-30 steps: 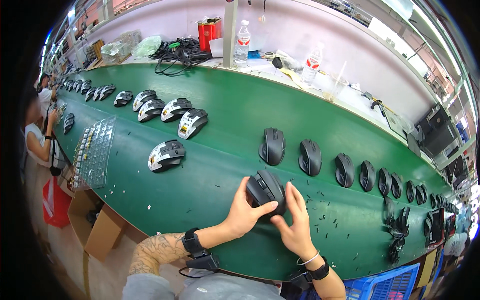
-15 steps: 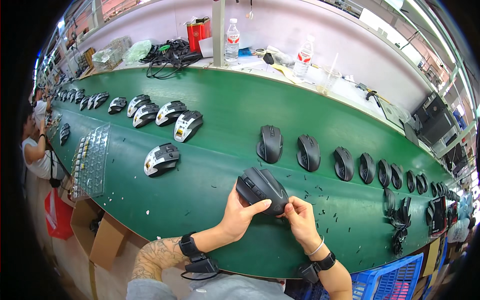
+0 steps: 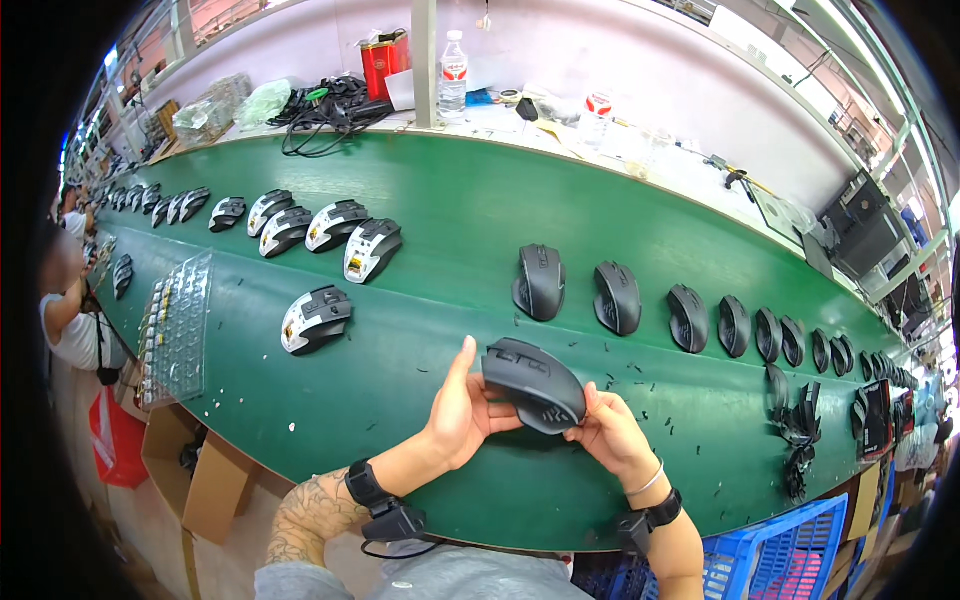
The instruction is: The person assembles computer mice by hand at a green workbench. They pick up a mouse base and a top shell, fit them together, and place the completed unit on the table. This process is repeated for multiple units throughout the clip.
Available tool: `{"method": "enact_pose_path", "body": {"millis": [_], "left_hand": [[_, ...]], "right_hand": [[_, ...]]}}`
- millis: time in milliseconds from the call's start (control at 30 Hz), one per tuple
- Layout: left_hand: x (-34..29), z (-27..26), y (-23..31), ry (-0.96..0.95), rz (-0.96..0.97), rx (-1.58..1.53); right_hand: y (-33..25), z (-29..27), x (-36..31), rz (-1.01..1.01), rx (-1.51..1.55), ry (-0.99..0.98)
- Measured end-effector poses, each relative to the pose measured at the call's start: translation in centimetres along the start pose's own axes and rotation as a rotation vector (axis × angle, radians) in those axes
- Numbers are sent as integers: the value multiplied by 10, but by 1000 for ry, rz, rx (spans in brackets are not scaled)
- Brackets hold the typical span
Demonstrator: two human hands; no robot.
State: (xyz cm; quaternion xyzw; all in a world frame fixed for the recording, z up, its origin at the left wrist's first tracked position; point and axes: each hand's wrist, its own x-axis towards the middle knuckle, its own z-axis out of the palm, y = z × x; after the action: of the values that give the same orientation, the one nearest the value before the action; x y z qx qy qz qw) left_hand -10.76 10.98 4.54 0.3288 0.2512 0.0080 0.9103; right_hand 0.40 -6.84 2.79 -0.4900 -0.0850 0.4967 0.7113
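Observation:
A black computer mouse (image 3: 530, 383) is held in the air over the green table, tilted so that its side with a thumb rest and pale marking shows. My right hand (image 3: 612, 435) pinches its right end between thumb and fingers. My left hand (image 3: 462, 415) is open at the left end: the thumb points up, off the mouse, while the fingers reach toward its underside. Whether those fingertips touch it is hidden. Nearest beyond stand two finished-looking black mice (image 3: 540, 282). To the left lies a mouse with a white-and-black shell (image 3: 316, 320).
More black mice (image 3: 688, 318) line the right side; several white-and-black mice (image 3: 285, 231) run left. A clear plastic tray (image 3: 182, 325) lies at the left edge. Small black scraps (image 3: 640, 418) dot the green table (image 3: 420, 300). A blue crate (image 3: 775, 550) stands below, right. People sit far left.
The mouse has been turned in my hands, so its marked side now shows. My left thumb has come off its top and points up; my right hand still grips its right end.

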Motion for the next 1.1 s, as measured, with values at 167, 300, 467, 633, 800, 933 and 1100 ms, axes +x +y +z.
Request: {"method": "enact_pose_path", "body": {"millis": [167, 300, 467, 633, 800, 933, 1100], "left_hand": [[-4, 1, -12, -146, 8, 267], [-7, 6, -21, -166, 133, 473], [-8, 2, -23, -130, 266, 518], [-1, 5, -24, -84, 239, 472], [31, -6, 24, 63, 205, 651], [81, -43, 78, 35, 172, 639], [120, -67, 111, 63, 169, 958]], "right_hand": [[6, -16, 5, 62, 269, -75], [9, -13, 6, 67, 276, -60], [8, -7, 5, 34, 141, -37], [0, -12, 2, -10, -104, 7], [-59, -47, -15, -373, -1059, 486], [-94, -137, -55, -464, -1597, 1160], [-114, -251, -97, -134, -1662, 1677]]}}
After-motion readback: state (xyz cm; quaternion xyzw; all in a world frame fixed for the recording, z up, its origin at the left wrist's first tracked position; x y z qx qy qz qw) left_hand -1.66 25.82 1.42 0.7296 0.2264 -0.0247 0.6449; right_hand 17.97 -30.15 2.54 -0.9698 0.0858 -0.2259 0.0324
